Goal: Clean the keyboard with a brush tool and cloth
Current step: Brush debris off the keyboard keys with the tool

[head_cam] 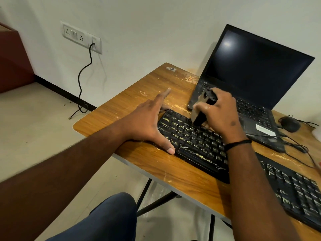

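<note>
Keyboard (196,141) first: the black one with yellow lettering lies slantwise on your wooden table (132,101), its near-left corner close to the table's front edge, its far end running under your right forearm towards the lower right. Your right hand (220,112) hovers over its upper rows with the fingers curled round a dark brush tool (201,110), which you hold upright, its lower end down at the keys; the tool is blurred, so its exact shape is hard to tell. A thin black band (238,144) circles that wrist. Your left hand (149,124) lies spread at the keyboard's left end, fingers straight and holding nothing, the thumb against the near-left corner and the forefinger pointing away across the table; whether the other fingers touch the far-left corner you cannot tell.

Just behind the keyboard sits an open black laptop (251,66) with a dark screen, its own keys dusty and a white sticker near its front edge. A black mouse (290,123) rests to the right of the laptop, with thin cables trailing towards the table's right edge. The tabletop is worn, with pale scuffs and flecks. Beyond the table's left side, a black cord (83,73) hangs from a white wall socket panel (81,37) and curls on the pale floor. Your knee (111,218), in dark blue trousers, shows below the table.
</note>
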Action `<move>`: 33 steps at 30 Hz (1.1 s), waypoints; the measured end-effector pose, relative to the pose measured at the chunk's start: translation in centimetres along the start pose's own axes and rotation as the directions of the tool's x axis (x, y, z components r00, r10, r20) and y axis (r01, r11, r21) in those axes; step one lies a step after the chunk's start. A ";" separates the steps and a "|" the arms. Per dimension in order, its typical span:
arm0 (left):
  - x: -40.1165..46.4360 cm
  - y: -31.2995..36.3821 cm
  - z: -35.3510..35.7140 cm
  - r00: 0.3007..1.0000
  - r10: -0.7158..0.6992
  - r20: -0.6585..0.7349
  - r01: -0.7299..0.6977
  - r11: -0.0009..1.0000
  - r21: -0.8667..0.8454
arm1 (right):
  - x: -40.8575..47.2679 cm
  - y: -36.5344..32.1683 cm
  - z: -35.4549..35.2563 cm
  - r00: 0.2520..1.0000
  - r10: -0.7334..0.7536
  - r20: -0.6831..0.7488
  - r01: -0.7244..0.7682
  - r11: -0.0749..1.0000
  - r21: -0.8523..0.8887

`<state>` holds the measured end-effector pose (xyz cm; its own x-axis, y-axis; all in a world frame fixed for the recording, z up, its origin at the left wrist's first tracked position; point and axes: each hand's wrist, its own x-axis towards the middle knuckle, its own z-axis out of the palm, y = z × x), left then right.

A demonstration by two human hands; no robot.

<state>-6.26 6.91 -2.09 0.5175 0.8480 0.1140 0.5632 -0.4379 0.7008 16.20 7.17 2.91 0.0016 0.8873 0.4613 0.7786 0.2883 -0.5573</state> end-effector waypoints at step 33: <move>2.5 0.6 0.7 0.994 0.046 0.098 -0.056 0.994 0.095 | -0.2 0.3 -0.4 0.974 -0.084 0.211 0.046 0.983 0.179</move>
<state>-4.17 8.61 -1.89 0.6038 0.7934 0.0769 0.5918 -0.5108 0.6236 16.73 6.97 2.92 -0.1959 0.9158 0.3506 0.6530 0.3885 -0.6501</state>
